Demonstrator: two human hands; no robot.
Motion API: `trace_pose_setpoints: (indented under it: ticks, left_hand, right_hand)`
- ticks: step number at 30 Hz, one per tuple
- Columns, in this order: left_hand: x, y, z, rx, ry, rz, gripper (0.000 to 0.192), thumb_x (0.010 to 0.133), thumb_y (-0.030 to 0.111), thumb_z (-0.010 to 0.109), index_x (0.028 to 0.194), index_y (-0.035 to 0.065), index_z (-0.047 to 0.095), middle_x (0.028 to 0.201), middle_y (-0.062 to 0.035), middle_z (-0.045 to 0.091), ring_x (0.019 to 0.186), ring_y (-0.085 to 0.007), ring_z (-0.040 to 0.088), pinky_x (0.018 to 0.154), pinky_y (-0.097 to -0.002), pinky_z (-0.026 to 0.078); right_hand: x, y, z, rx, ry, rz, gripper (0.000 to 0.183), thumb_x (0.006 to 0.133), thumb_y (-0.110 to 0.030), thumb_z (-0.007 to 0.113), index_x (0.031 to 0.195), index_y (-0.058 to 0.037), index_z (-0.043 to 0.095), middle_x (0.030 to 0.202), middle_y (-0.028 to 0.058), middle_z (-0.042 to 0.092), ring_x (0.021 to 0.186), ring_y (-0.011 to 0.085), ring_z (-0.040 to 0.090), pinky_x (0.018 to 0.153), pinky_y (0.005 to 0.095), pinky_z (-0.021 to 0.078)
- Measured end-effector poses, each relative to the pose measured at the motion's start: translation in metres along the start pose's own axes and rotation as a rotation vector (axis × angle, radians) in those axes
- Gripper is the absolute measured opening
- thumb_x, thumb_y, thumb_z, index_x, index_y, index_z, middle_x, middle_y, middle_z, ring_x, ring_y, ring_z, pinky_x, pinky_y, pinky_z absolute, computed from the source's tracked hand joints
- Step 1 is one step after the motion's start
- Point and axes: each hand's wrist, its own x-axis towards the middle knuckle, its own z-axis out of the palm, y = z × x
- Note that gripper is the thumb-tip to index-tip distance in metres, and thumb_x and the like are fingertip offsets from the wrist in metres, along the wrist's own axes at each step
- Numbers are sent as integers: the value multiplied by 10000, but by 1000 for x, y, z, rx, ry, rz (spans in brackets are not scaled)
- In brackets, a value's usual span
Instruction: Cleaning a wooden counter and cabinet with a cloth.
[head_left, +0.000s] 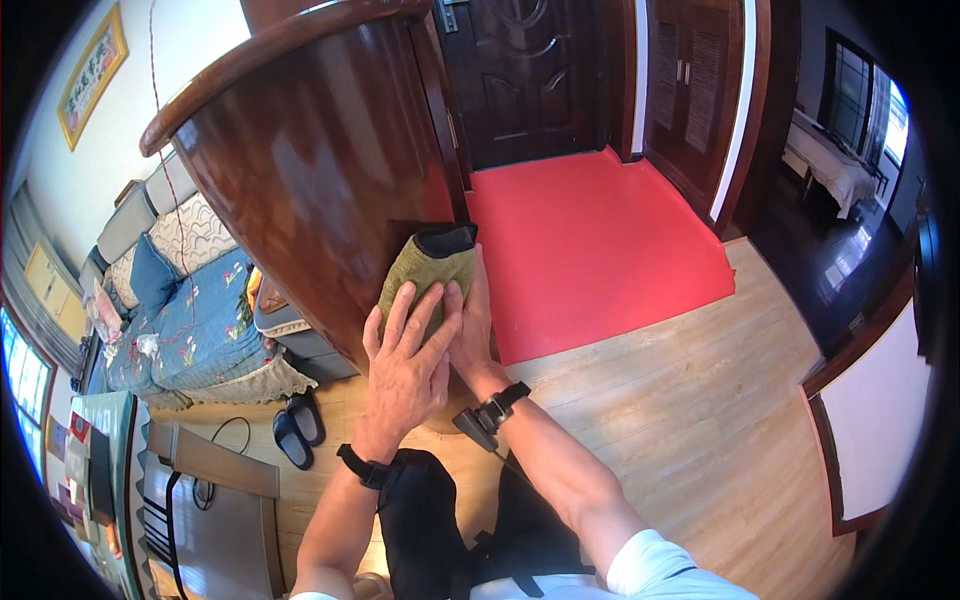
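Observation:
An olive-green fabric item (429, 271) with a black end (445, 241) is between my hands, in front of the curved side of a glossy dark-wood cabinet (322, 142). My left hand (409, 352) lies over its near face, fingers spread along the fabric. Along its right side runs my right hand (469, 326), thumb and fingers partly behind the left hand. Whether the fabric is a cover or a cloth wrapped around something black cannot be made out. Its underside is hidden, and so is any contact with the cabinet.
A red mat (600, 255) covers the floor before a dark door (525, 75). Dark slippers (298, 431) lie on the wood floor near a blue-covered sofa (202, 330). A chair (217, 480) and a table with a green cover (112, 420) stand at left. A thin cord (169, 180) hangs by the cabinet.

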Motion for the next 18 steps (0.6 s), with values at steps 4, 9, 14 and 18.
trace_pose_setpoints:
  ticks: [4, 9, 14, 18]
  left_hand:
    - [4, -5, -21, -79, 86, -25, 468, 821, 88, 741, 1275, 185, 808, 1598, -130, 570, 1585, -382, 380, 1288, -543, 210]
    - [32, -31, -50, -85, 369, -1, 469, 820, 62, 708, 1277, 126, 796, 1487, -162, 637, 1492, -441, 455, 1222, -528, 318]
    - [30, -32, -38, -192, 324, -40, 401, 792, 169, 736, 1185, 128, 802, 1313, -139, 709, 1319, -384, 551, 1173, -522, 374]
    - [10, -9, -3, -552, -32, -99, 334, 775, 172, 791, 1106, 130, 804, 1353, -122, 681, 1311, -394, 594, 1070, -538, 419]
  right_hand:
    - [17, -34, 12, 99, 47, 4, 708, 1149, -382, 459, 1647, 91, 291, 1657, 350, 370, 1539, 479, 388, 1267, 520, 325]
    - [66, -75, 31, 65, 28, -224, 800, 1092, -429, 587, 1646, 75, 308, 1667, 355, 356, 1537, 511, 382, 1256, 570, 343]
    - [40, -49, 29, 138, 3, -60, 816, 1098, -470, 565, 1650, 74, 309, 1649, 344, 392, 1513, 503, 420, 1249, 556, 360]
    - [-97, 60, -3, -523, -203, 171, 651, 1131, -360, 546, 1601, 62, 388, 1585, 268, 492, 1460, 362, 501, 1218, 441, 402]
